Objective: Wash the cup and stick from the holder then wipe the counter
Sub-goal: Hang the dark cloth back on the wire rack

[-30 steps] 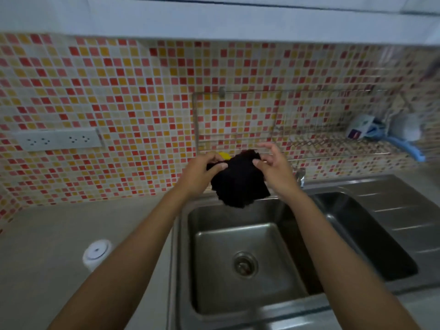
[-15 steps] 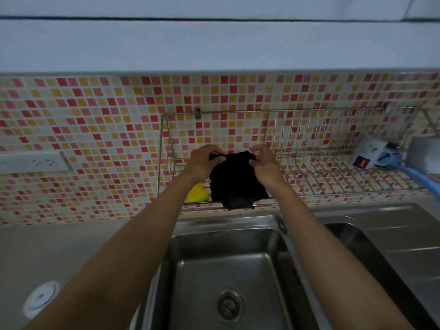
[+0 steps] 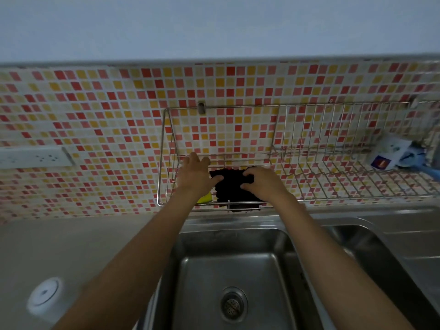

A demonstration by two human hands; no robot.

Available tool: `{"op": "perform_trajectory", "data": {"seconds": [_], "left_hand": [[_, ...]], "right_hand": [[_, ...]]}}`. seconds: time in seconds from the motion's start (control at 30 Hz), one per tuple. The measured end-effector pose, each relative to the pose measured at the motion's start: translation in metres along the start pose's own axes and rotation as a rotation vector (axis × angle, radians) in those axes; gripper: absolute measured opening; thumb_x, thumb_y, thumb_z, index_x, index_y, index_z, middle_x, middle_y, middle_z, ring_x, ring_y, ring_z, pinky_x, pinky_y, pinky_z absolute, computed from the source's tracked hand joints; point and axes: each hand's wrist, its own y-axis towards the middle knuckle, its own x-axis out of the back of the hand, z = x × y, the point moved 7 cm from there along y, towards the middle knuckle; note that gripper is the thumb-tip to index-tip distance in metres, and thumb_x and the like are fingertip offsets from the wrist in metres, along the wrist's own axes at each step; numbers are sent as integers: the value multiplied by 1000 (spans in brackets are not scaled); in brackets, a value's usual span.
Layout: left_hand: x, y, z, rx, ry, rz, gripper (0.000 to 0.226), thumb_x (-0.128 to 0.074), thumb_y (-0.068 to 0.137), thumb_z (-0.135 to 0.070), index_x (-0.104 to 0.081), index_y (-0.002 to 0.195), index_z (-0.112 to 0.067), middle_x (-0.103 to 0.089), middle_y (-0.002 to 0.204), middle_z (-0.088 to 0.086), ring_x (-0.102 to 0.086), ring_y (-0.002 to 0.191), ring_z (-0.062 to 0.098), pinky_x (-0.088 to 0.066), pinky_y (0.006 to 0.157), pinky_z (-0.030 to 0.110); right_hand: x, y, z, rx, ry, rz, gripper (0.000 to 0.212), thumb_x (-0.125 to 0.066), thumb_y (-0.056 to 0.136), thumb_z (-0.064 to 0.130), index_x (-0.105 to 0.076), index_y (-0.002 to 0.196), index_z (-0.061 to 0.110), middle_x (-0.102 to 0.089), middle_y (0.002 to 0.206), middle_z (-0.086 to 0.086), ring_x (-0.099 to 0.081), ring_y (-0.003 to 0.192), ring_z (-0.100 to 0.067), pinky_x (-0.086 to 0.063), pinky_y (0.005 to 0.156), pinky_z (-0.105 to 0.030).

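Note:
A black cloth (image 3: 234, 186) lies on the left end of the wire rack (image 3: 333, 186) fixed to the tiled wall above the sink. My right hand (image 3: 260, 183) presses down on the cloth's right side, fingers curled into it. My left hand (image 3: 196, 173) rests at the cloth's left edge, thumb touching it, the other fingers spread toward the wall. A yellow sponge (image 3: 206, 198) peeks out under my left wrist. No cup or stick can be seen.
A steel sink (image 3: 233, 270) with a drain (image 3: 232, 304) lies below the rack, a second basin (image 3: 392, 258) to its right. A white round container (image 3: 46, 296) stands on the grey counter (image 3: 71, 248) at left. A white bottle (image 3: 390, 154) and blue handle (image 3: 426, 169) sit on the rack's right end. A socket strip (image 3: 35, 157) is on the wall.
Both hands carried the black cloth up from over the sink and set it down on the wire rack. My left hand's fingers have opened off it.

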Motion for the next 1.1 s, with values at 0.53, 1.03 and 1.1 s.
{"op": "perform_trajectory", "data": {"seconds": [0.53,1.03,1.1], "left_hand": [[-6,-26,27,325,-939,89,16,-47,98,-15,-49,110,-3,-60,101,12,-57,81,19,-46,67,29],[-12,-27,24,154,-227,-37,35,-55,93,-20,-58,127,-12,-46,134,18,-54,113,38,-50,95,47],[-7,-35,19,112,-239,-131,42,-47,96,-33,-51,134,-15,-42,143,17,-46,126,38,-46,101,49]], "right_hand": [[-10,-31,23,80,42,170,42,-44,98,41,-57,131,18,-46,146,0,-45,129,-23,-36,104,-35],[-3,-35,21,33,-120,-20,41,-36,95,40,-67,114,21,-69,98,-5,-63,82,-23,-54,77,-36],[5,-39,24,81,-146,-163,40,-37,96,37,-65,118,20,-70,103,-6,-64,87,-26,-53,76,-35]]}}
